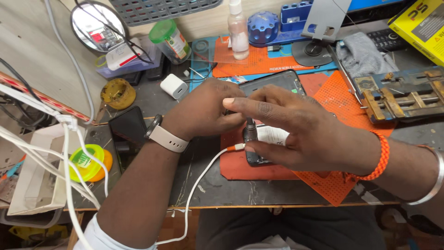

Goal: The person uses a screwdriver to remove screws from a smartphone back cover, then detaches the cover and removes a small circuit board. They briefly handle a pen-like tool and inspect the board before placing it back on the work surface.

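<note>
The left hand (208, 109), with a pale strap watch on its wrist, is curled closed over something small at the middle of the dark scuffed tabletop (222, 185); what it grips is hidden behind its own knuckles and the other hand, so I cannot tell what it is; the right hand (296, 134), wearing an orange braided wristband and a metal bangle, is half open with fingers spread and loosely bent, its thumb and fingertips resting on a small dark handheld device (252, 139) that stands on a red rubber work mat (240, 169); a white cable with an orange collar (203, 171) plugs into that device's side and trails off the near edge; a dark phone back frame (277, 81) lies just beyond the hands; an orange perforated mat (337, 92) sits under the right wrist; a black phone (127, 125) lies left of the watch; a white charger cube (174, 86) rests near a round mirror (99, 25).
</note>
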